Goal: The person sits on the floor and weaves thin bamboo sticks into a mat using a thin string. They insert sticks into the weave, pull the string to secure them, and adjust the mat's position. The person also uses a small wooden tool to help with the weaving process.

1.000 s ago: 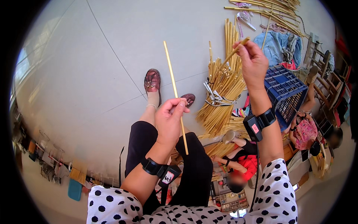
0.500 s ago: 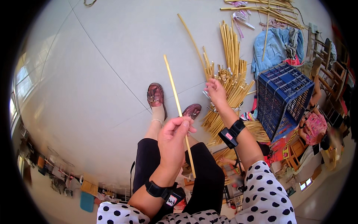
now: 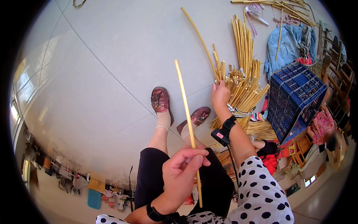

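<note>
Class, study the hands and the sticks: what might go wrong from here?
1. The left hand holds a slim, straight, pale-yellow woody stick between thumb and fingers, so it might tip or slip.
2. The right hand is at the large bundle of tan woody sticks, whose ends splay unevenly; neighbours might get dragged out.
3. One long, curved, tan stick juts beyond the others and might be knocked.

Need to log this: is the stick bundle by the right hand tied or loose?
Tied: a white strip runs across the stick bundle.
</note>
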Demonstrator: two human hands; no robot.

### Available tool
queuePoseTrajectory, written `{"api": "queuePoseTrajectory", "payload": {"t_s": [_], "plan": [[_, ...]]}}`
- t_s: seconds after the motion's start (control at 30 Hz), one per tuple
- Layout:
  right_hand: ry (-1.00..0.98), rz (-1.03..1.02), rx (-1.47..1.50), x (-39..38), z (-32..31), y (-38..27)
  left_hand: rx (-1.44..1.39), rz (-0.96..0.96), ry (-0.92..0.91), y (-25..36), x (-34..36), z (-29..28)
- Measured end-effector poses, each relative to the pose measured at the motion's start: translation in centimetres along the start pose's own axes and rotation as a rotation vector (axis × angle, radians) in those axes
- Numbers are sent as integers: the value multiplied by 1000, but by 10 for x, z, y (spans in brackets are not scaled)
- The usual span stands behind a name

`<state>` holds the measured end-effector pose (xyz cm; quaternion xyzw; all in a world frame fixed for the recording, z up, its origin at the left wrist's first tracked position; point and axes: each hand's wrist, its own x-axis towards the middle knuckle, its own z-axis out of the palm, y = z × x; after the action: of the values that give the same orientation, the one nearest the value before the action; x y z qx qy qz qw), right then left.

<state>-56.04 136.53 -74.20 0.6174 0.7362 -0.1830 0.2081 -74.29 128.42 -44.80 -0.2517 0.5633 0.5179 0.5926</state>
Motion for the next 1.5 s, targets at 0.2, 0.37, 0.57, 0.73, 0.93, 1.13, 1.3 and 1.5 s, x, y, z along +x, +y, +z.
{"api": "queuePoseTrajectory", "payload": {"t_s": [0.2,0.37,0.57,0.73,0.93,1.13,1.3,1.5], "plan": [[-74,-131,77,1,0,5,-35,-58,-22,0,-2,6],[-53,102,471,15,-22,-10,-28,-61,-24,0,-1,6],[-157,73,374,42,-6,5,-53,-61,-29,-2,-1,10],[-235,72,578,25,-18,5,-63,-66,-15,-2,-1,10],[-339,141,890,21,-37,29,-110,-57,14,-4,-4,9],[-401,0,664,30,-60,41,-250,-38,-27,-11,-8,3],[-364,7,821,33,-60,57,-249,-31,-6,-6,-11,4],[-51,-374,217,40,-78,60,-309,-31,7,-8,-17,2]]}}
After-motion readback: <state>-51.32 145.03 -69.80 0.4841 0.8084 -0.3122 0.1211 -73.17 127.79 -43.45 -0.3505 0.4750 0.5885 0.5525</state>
